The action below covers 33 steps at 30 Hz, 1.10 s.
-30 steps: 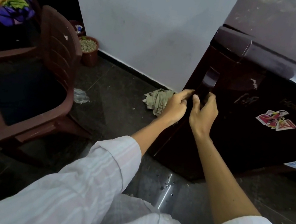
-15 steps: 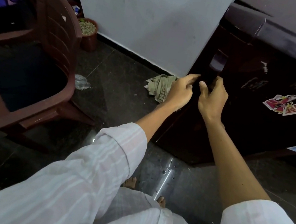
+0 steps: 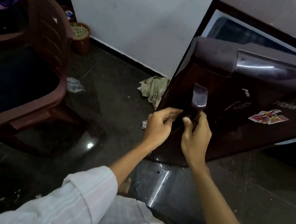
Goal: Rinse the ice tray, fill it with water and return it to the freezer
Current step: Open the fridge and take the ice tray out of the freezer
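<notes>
— What is in front of you?
— A dark stone floor (image 3: 103, 120) under me, a pale wall (image 3: 132, 12) ahead, and the maroon fridge (image 3: 266, 10) on my right, against that wall. Its door (image 3: 237, 130) stands ajar, and a strip of the pale inside shows above its top edge.
— And on your left?
— A brown plastic chair (image 3: 44, 37), well apart from the fridge.
— Your hands?
— Both are on the door, close together. My left hand (image 3: 157, 127) is curled, with thumb and forefinger pinching the door's free edge. My right hand (image 3: 195, 136) hooks its fingers into the lower end of the handle (image 3: 199, 97), thumb raised.
— Anything smaller?
— A crumpled cloth (image 3: 153, 89) lies at the foot of the wall, just beside the door's edge. A brown pot (image 3: 80, 37) of greenish bits stands behind the chair. There is a red sticker (image 3: 267, 117) on the door.
</notes>
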Each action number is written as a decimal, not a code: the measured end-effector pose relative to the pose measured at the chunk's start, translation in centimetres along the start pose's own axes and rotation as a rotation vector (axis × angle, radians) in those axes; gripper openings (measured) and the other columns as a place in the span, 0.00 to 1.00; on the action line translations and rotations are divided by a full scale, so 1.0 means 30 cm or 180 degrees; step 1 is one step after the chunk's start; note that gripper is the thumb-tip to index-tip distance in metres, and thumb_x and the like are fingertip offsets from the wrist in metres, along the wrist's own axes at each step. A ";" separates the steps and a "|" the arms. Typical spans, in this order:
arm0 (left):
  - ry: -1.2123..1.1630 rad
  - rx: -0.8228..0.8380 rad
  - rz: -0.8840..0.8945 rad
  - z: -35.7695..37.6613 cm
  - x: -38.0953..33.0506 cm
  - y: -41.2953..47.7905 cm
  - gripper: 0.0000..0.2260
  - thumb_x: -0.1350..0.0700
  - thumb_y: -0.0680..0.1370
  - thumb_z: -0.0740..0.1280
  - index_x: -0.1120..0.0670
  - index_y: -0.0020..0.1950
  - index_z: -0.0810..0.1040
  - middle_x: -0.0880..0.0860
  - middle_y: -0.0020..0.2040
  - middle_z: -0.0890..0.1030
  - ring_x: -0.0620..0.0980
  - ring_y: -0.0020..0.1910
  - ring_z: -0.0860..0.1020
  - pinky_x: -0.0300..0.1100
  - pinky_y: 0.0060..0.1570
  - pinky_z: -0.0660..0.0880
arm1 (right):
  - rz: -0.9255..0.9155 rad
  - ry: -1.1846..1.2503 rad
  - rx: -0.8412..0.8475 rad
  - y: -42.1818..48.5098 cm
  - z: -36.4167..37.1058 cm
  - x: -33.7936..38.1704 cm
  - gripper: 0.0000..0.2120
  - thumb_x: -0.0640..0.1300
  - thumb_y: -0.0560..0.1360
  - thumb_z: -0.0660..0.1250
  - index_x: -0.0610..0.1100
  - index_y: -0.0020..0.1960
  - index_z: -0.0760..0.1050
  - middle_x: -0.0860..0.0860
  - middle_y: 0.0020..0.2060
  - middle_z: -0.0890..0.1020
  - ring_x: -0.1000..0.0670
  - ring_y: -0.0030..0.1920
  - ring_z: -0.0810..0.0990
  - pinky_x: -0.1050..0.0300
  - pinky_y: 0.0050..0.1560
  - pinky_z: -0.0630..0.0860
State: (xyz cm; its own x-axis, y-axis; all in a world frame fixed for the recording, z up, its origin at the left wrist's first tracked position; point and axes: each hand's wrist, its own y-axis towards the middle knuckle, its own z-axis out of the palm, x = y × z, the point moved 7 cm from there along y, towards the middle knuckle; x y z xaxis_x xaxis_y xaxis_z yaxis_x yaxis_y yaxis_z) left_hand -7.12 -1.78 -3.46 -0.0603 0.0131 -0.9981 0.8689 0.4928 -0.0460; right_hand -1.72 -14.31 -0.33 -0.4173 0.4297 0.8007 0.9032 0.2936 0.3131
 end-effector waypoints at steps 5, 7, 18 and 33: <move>-0.0269 -0.0179 -0.0079 0.060 0.006 -0.210 0.19 0.72 0.78 0.61 0.52 0.58 0.82 0.46 0.53 0.85 0.42 0.57 0.82 0.38 0.61 0.77 | -0.0059 0.0065 0.0164 -0.153 -0.104 -0.024 0.09 0.40 0.80 0.67 0.37 0.58 0.76 0.50 0.47 0.81 0.63 0.47 0.78 0.73 0.48 0.70; -0.0375 -0.0255 -0.0143 0.087 0.006 -0.290 0.18 0.72 0.78 0.62 0.54 0.57 0.83 0.48 0.53 0.86 0.43 0.57 0.82 0.39 0.62 0.77 | -0.0109 0.0080 0.0181 -0.214 -0.154 -0.030 0.08 0.38 0.79 0.67 0.37 0.58 0.76 0.51 0.46 0.80 0.65 0.46 0.77 0.74 0.47 0.69; -0.0524 -0.0232 -0.0269 0.319 0.032 -0.708 0.17 0.71 0.79 0.63 0.55 0.59 0.83 0.49 0.55 0.86 0.44 0.59 0.82 0.38 0.62 0.77 | -0.0113 0.0093 0.0377 -0.534 -0.460 -0.137 0.08 0.40 0.80 0.66 0.37 0.57 0.77 0.51 0.47 0.81 0.59 0.47 0.79 0.70 0.47 0.73; 0.0189 0.2017 -0.0272 0.758 0.048 -1.114 0.34 0.68 0.80 0.63 0.39 0.78 0.60 0.44 0.79 0.64 0.38 0.74 0.66 0.42 0.74 0.66 | 0.0953 0.0292 -0.0904 -0.945 -0.949 -0.265 0.15 0.39 0.82 0.63 0.43 0.67 0.76 0.53 0.60 0.82 0.60 0.61 0.79 0.67 0.60 0.74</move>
State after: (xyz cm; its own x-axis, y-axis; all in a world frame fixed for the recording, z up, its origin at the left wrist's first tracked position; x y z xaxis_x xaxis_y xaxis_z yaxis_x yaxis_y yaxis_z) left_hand -25.08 -38.02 -4.30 -0.1535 0.0536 -0.9867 0.9806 -0.1151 -0.1589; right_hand -21.13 -50.36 -1.04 -0.1332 0.3787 0.9159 0.9804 -0.0850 0.1778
